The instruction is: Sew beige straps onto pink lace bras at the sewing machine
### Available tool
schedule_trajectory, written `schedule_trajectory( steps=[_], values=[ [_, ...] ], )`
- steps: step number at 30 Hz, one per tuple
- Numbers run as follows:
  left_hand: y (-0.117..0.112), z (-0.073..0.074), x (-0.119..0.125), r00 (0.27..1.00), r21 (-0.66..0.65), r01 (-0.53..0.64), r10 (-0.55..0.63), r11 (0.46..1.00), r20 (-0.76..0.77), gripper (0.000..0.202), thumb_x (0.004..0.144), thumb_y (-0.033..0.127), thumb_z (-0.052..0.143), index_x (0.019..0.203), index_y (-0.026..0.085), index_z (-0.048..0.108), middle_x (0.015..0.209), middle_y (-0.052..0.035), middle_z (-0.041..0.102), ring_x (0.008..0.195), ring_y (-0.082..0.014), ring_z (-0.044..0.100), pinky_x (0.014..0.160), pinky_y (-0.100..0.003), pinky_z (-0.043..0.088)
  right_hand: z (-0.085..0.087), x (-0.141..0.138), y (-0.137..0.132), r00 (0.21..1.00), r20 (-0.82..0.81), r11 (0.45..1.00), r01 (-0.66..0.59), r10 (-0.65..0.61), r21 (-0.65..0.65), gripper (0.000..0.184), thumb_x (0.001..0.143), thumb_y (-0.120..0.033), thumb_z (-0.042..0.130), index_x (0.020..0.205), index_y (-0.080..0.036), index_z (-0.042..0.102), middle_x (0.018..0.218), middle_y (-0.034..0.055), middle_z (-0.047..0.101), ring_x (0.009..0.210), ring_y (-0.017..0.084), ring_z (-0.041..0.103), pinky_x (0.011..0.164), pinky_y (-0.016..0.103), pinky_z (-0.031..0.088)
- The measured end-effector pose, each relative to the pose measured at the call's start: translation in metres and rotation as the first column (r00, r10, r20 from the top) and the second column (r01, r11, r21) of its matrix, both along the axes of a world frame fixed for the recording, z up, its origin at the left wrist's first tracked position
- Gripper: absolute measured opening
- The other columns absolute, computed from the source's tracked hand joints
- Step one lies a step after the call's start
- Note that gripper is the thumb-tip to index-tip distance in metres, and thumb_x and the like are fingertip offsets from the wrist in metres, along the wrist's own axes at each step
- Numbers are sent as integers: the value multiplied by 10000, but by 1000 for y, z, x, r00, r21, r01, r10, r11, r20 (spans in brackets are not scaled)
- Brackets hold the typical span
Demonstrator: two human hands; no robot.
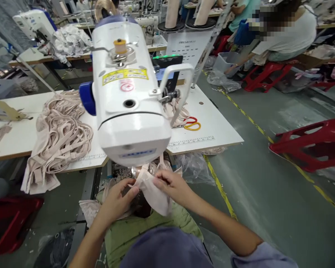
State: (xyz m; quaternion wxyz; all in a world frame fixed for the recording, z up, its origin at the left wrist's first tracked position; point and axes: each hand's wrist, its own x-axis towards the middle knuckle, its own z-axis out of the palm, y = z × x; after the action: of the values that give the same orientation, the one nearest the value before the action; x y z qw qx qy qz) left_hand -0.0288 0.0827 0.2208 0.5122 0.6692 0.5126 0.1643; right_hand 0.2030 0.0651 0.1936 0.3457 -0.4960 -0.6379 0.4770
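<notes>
A pale pink garment piece [155, 193] hangs between my hands, just below the head of a white sewing machine [132, 126]. My left hand [120, 196] pinches its left edge between thumb and fingers. On the other side my right hand [170, 185] grips the upper right part, fingers curled over the cloth. The upper end of the piece runs up under the machine head, where the needle area is hidden. More pale cloth [89, 211] lies beside my left wrist, over a green cloth [153, 236] on my lap.
A heap of pink straps and fabric [60, 137] overhangs the table's left part. Scissors [192, 124] with red and yellow handles lie on the white tabletop [212, 128] at right. Red stools [312, 143] stand on both sides. A co-worker [290, 33] sits at the back right.
</notes>
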Motion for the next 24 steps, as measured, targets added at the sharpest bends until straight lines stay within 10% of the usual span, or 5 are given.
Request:
schedule_trajectory(
  steps=[5,9,16,20,24],
  values=[
    [-18,-6,-10,944,-242,39,44,969,328,326,888,452,599,1012,178,724,941,-57,721,892,-207,638,800,-290,488,-2,-34,-51,947,-315,977,-125,65,-173,295,932,-463,551,811,-195,538,701,-33,438,624,104,382,565,238,307],
    [-37,3,-39,911,-241,-242,306,940,278,295,894,442,603,932,176,726,799,-35,689,702,-155,591,635,-248,460,-10,-77,-47,829,-554,935,-253,77,-248,320,840,-505,666,934,-211,583,813,-3,527,734,132,490,664,253,416],
    [-39,9,-74,975,36,-218,219,975,-32,287,921,413,526,916,188,704,884,-51,698,819,-194,610,733,-293,470,-41,-133,-4,615,-715,780,-245,-334,-575,348,777,-478,728,971,-216,608,779,-15,571,669,114,555,685,255,512],
    [-40,-32,-66,866,245,-444,483,862,-129,280,877,412,576,970,165,670,967,-95,664,899,-224,592,758,-318,472,-66,-128,-11,743,-591,912,62,-314,-406,232,796,-381,733,875,-206,603,836,-7,606,777,131,594,780,279,515],
    [-46,-69,-43,909,57,-416,417,908,-14,349,902,467,528,857,156,679,785,-50,682,745,-190,629,654,-279,501,-91,-121,-28,933,-315,983,185,-177,-3,113,850,-309,663,876,-204,630,991,52,645,971,203,606,886,370,500]
  ],
)
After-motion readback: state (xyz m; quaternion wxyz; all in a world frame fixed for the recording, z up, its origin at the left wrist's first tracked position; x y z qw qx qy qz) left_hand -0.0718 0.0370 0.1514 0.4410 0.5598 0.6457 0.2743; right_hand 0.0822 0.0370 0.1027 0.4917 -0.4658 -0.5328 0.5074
